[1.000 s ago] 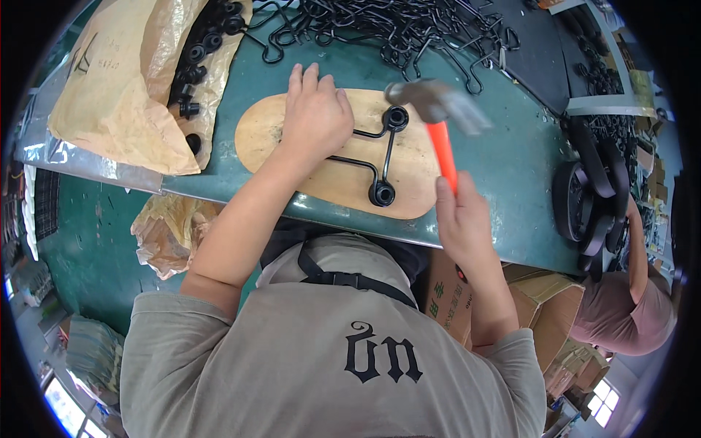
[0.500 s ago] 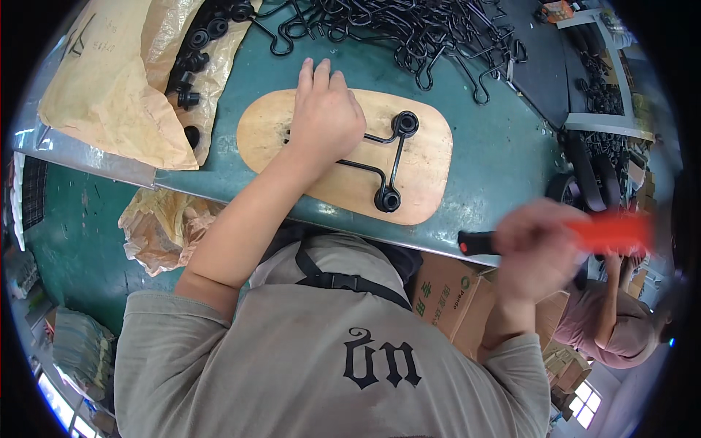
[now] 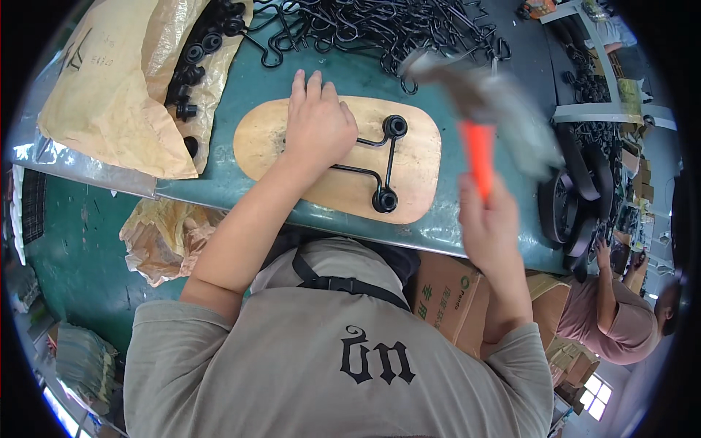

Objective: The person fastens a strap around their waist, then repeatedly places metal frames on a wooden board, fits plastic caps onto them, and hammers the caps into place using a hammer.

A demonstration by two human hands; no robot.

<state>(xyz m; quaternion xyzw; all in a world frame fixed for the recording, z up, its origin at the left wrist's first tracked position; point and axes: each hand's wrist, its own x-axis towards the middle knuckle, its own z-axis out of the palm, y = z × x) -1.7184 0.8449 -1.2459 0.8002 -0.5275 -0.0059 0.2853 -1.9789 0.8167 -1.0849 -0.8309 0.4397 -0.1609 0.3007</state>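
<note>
A pale wooden board (image 3: pixel 416 171) with rounded ends lies on the table's near part. On it rests a black bent-wire bracket (image 3: pixel 392 157) with black round grommets (image 3: pixel 394 127) at its right corners. My left hand (image 3: pixel 319 131) lies over the board and the bracket's left part, fingers stretched past the board's far edge; what is under the palm is hidden. Right of the board, my right hand (image 3: pixel 489 219) is closed round the orange handle of a hammer (image 3: pixel 478 150). The hammer's metal head is raised and smeared by motion.
A heap of black bent wires (image 3: pixel 343 33) covers the far table. At the far left, an open paper bag (image 3: pixel 109 95) holds black grommets. Crumpled paper (image 3: pixel 171 241) and a cardboard box (image 3: pixel 449 292) sit below the table edge. Another person (image 3: pixel 610 314) works at right.
The hammer has swung from pointing right to upright, head toward the far side, with my right hand moving slightly left. My left hand stays on the board.
</note>
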